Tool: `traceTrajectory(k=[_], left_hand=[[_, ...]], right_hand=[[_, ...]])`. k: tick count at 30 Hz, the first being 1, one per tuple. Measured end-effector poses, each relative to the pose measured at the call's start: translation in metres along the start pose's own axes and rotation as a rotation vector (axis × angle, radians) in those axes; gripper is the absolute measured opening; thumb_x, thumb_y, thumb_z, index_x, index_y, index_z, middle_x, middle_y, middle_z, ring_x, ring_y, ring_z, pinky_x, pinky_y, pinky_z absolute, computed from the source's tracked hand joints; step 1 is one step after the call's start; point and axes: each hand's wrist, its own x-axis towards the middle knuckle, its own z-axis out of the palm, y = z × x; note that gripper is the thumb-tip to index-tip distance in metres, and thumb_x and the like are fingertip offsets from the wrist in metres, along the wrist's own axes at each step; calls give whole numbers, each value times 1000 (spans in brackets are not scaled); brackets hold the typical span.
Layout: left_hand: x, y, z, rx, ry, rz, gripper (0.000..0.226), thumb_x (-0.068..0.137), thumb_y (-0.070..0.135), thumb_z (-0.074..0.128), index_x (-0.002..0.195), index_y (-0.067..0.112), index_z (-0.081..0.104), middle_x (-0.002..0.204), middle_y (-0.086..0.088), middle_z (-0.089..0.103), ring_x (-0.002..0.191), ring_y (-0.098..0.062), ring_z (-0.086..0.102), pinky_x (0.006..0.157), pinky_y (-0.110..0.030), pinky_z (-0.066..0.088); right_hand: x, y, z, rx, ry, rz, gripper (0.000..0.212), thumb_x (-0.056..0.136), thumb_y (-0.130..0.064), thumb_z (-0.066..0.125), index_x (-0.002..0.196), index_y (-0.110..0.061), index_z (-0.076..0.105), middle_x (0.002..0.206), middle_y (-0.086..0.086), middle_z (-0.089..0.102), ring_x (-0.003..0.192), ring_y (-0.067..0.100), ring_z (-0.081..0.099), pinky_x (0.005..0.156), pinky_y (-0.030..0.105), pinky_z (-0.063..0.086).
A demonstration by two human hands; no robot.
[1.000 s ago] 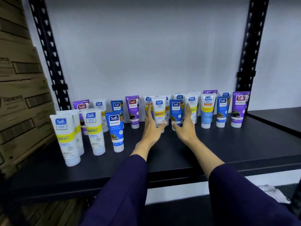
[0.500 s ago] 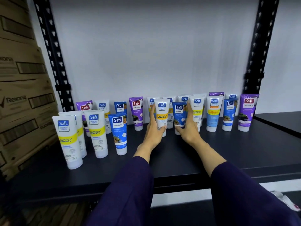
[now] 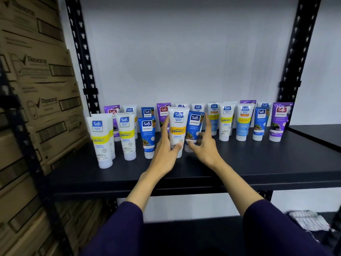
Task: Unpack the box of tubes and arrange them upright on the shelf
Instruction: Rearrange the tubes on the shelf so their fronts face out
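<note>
From the head camera, the person's left hand (image 3: 167,145) holds a white tube (image 3: 178,131) with a yellow Vitamin C band, thumb pressed on its lower front and fingers curled round its left side; the tube stands upright on its cap on the dark shelf (image 3: 239,163). Just beside it on the right, the right hand (image 3: 204,145) grips a blue tube (image 3: 193,128), fingers wrapped behind it and thumb near its base; this tube leans slightly rightward at the top, and whether its cap touches the shelf cannot be told. The two held tubes nearly touch. Behind them, the other tubes (image 3: 243,122) in white, blue and purple stand upright in loose rows across the shelf, more of them grouped at the left. Stacked cardboard cartons (image 3: 36,89) fill the left edge. Dark sleeves cover both forearms.
</note>
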Motion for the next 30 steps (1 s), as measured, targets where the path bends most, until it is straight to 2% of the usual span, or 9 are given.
traceTrajectory(k=[3,7,10,13,17,22,26,28,30], left_hand=[[-20,1,-30,21,42,-5,90,92,7,59,132,66,4,148,17,35,130,2,39,107,-27,37],[-39,-9,-70,38,121,-41,90,90,5,61,138,61,10,138,22,46,126,-1,48,107,-37,41],[-48,-16,-87,36,154,-68,89,89,0,60,141,50,9,124,42,44,117,13,48,98,-20,44],[-50,-17,-91,56,160,-68,89,88,-6,58,147,35,5,120,49,33,113,26,40,88,1,37],[-50,-17,-89,84,157,-84,88,90,-8,55,149,29,1,120,49,28,112,31,36,88,5,32],[-50,-18,-90,94,143,-101,87,91,-4,56,148,33,2,121,47,30,111,30,37,93,-3,32],[-50,-18,-93,107,89,-83,83,91,1,58,146,35,5,114,59,35,114,25,41,92,-5,38],[-51,-18,-96,97,80,-90,76,93,7,56,146,36,10,119,54,39,117,19,44,93,-7,41],[-55,-19,-99,114,90,-115,63,96,15,53,146,34,19,126,36,48,120,9,49,98,-15,43]], right_hand=[[-6,-11,16,14,-48,-6,104,85,-2,67,151,-34,-6,124,-1,56,95,-4,62,74,5,49],[-10,-25,40,0,-102,-15,103,85,-4,67,149,-37,-6,114,-3,56,84,-9,59,67,0,44],[-10,-31,53,1,-113,-8,103,87,-6,67,143,-46,-10,113,-9,56,87,-6,61,68,0,44],[-11,-33,62,-26,-138,-4,102,87,-6,65,148,-38,-10,103,-21,57,88,-5,63,74,5,46],[-11,-30,64,-121,-184,5,103,87,-8,63,149,-33,-14,118,-8,58,96,6,61,86,23,47],[-11,-29,64,-180,-208,16,104,87,-9,63,148,-35,-17,137,2,51,106,9,57,91,26,45],[-15,-33,61,-210,-15,-31,87,87,-17,65,151,-24,6,145,6,39,129,16,42,103,30,39],[-19,-41,58,-177,139,-85,64,89,-16,62,144,-15,29,136,7,45,122,14,44,100,26,39],[-25,-50,60,-83,198,-129,43,90,-14,61,130,-13,46,117,3,58,104,11,54,90,23,47]])
